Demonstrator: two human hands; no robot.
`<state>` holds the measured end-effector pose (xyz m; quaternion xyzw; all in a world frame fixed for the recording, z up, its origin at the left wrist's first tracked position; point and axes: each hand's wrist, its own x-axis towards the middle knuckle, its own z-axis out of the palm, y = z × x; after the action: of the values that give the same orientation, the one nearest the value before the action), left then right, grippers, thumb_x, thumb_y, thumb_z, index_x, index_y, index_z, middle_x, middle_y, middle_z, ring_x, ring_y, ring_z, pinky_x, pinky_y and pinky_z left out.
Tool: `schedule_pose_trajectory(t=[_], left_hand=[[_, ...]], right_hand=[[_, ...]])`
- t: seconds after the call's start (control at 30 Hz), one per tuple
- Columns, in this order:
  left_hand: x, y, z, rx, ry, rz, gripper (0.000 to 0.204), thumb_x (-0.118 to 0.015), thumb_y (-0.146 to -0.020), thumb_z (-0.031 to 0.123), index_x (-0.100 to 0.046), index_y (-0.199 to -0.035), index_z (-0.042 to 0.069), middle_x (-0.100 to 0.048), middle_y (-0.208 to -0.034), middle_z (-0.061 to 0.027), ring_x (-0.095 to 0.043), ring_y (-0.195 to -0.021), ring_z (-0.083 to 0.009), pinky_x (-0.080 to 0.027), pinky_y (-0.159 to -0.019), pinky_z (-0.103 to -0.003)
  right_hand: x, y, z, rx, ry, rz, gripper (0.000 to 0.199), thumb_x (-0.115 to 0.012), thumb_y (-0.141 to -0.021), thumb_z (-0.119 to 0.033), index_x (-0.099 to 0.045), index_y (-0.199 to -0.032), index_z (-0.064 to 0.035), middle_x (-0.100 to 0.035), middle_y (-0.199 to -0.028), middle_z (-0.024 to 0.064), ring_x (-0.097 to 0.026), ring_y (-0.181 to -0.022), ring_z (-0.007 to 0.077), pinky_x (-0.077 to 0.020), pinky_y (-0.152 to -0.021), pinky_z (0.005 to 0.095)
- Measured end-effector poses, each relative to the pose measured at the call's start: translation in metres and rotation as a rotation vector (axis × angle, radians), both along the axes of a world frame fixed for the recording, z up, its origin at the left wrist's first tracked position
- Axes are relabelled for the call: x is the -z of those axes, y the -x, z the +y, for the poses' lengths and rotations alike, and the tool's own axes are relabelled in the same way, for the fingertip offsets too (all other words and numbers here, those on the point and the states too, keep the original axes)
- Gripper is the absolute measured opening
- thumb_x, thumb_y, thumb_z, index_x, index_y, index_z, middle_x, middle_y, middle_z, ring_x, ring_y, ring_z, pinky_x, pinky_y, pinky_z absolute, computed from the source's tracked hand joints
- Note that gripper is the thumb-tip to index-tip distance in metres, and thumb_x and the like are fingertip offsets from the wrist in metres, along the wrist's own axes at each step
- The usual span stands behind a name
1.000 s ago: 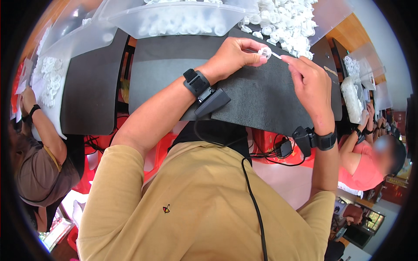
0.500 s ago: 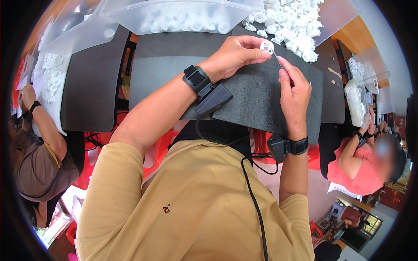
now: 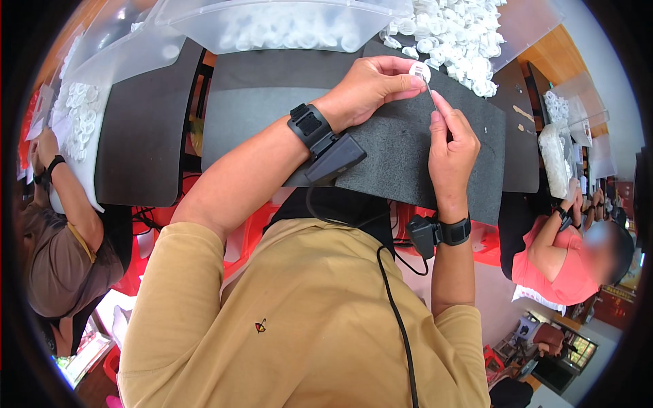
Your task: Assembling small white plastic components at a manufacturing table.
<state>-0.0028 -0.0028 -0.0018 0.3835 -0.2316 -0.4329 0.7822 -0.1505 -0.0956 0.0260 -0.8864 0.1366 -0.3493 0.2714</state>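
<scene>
Left hand (image 3: 371, 85) pinches white cap (image 3: 419, 70) at fingertips. Right hand (image 3: 450, 146) grips thin pin (image 3: 430, 92), long axis upright, tip touching cap from below.

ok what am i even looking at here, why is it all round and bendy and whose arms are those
This is one picture from a wide fisheye camera worn on a person's head, looking down, so straight edges bend toward the rim. The two bare forearms belong to the wearer, in a tan shirt; each wrist carries a black band with a small device and cable. The left hand pinches a small white round part. The right hand holds a thin pin-like tool with its tip at that part. Both work over a dark foam mat on the table. Beyond it lie a heap of the same white parts and a clear plastic bin holding more. Two other people sit at the left and right edges.
</scene>
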Motion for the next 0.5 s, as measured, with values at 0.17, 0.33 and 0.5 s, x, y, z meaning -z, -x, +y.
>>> schedule_pose_trajectory(t=[0.17, 0.33, 0.5], left_hand=[[0.005, 0.001, -0.001, -0.032, -0.024, -0.024, 0.032, -0.066, -0.086, 0.005, -0.059, -0.116, -0.004, -0.064, -0.109, -0.0113, -0.064, -0.097, -0.0161, -0.053, -0.090, -0.027], [0.002, 0.003, 0.002, -0.026, -0.130, -0.279, 0.035, -0.068, -0.084, 0.005, -0.059, -0.117, -0.003, -0.066, -0.105, -0.0104, -0.064, -0.094, -0.0136, -0.053, -0.085, -0.025], [-0.005, -0.003, 0.002, -0.013, -0.073, -0.265, 0.036, -0.069, -0.083, 0.007, -0.060, -0.117, -0.002, -0.066, -0.104, -0.0095, -0.064, -0.093, -0.0123, -0.053, -0.084, -0.025]], right_hand=[[-0.007, 0.003, 0.000, 0.000, 0.098, 0.073, 0.029, -0.058, -0.083, 0.001, -0.068, -0.108, -0.0093, -0.055, -0.071, 0.0110, -0.054, -0.059, 0.0255, -0.0438, -0.057, 0.0326], [-0.038, 0.006, -0.002, 0.014, 0.437, 0.342, 0.024, -0.059, -0.085, -0.005, -0.067, -0.107, -0.0094, -0.059, -0.075, 0.0133, -0.059, -0.064, 0.0288, -0.0475, -0.059, 0.0335], [-0.045, 0.011, -0.034, -0.135, -0.034, 0.215, 0.034, -0.062, -0.085, -0.007, -0.063, -0.119, -0.0100, -0.065, -0.077, 0.0071, -0.058, -0.063, 0.0137, -0.0448, -0.058, 0.0289]])
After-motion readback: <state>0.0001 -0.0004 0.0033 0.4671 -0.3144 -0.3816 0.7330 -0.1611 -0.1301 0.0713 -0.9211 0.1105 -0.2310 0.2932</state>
